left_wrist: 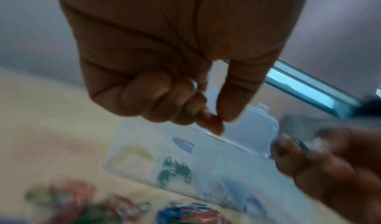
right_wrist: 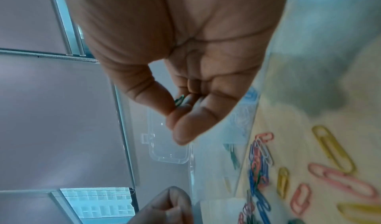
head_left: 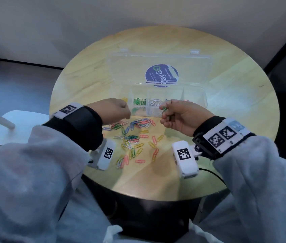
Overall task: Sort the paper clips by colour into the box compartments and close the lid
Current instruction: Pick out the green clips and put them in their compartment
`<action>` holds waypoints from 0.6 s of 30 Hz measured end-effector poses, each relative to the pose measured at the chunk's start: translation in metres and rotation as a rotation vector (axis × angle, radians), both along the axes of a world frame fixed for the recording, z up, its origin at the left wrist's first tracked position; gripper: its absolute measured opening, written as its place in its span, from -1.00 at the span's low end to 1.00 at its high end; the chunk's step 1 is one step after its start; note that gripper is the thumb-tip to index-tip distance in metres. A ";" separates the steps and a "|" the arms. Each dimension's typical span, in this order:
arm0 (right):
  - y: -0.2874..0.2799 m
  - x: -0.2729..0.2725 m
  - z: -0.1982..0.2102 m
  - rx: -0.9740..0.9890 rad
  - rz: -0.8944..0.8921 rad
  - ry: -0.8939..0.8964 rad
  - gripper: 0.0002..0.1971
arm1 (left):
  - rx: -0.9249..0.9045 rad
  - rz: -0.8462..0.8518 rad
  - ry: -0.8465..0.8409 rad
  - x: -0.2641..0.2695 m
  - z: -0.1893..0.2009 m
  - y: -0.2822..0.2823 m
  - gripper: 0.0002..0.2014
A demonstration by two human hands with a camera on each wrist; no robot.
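Only two hands [head_left: 116, 111] (one box [head_left: 198, 95])

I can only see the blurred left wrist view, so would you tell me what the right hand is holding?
Observer: The right hand pinches a green wire paper clip between thumb and fingers, just in front of the clear plastic compartment box.
Operator: Thank you. What fills the compartment to the right of the green one?
Observer: White wire paper clips lie there, seen sharply in the head view.
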State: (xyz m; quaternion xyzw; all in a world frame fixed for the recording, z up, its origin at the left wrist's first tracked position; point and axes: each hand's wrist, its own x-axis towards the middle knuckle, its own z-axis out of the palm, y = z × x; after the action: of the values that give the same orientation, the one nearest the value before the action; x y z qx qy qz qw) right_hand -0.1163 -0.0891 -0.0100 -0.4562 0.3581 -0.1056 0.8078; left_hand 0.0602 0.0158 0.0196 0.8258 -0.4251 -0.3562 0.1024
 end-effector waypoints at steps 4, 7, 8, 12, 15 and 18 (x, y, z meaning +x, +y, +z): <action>0.005 0.010 -0.002 -0.016 0.051 0.045 -0.66 | 0.082 -0.283 -0.233 -0.015 0.001 0.007 -0.95; 0.007 0.016 -0.007 -0.221 0.194 0.216 -0.73 | 0.179 -0.490 -0.260 -0.027 -0.013 0.008 -0.86; 0.008 0.017 -0.007 -0.391 0.274 0.311 -0.79 | 0.216 -0.556 -0.279 -0.030 -0.017 0.008 -0.83; 0.014 0.019 -0.010 -0.936 0.572 0.567 -0.92 | 0.290 -0.702 -0.356 -0.037 -0.028 0.009 -0.81; 0.022 0.028 -0.014 -0.975 0.666 0.607 -0.84 | 0.292 -0.714 -0.378 -0.037 -0.033 0.008 -0.82; 0.024 0.036 -0.019 -1.028 0.701 0.638 -0.76 | 0.281 -0.707 -0.360 -0.033 -0.038 0.007 -0.87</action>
State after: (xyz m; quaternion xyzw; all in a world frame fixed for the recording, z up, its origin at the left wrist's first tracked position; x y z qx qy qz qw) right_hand -0.0799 -0.0655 -0.0288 -0.8778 0.3141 0.1444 0.3315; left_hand 0.0271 0.0223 -0.0179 0.6842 -0.6406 -0.2740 -0.2156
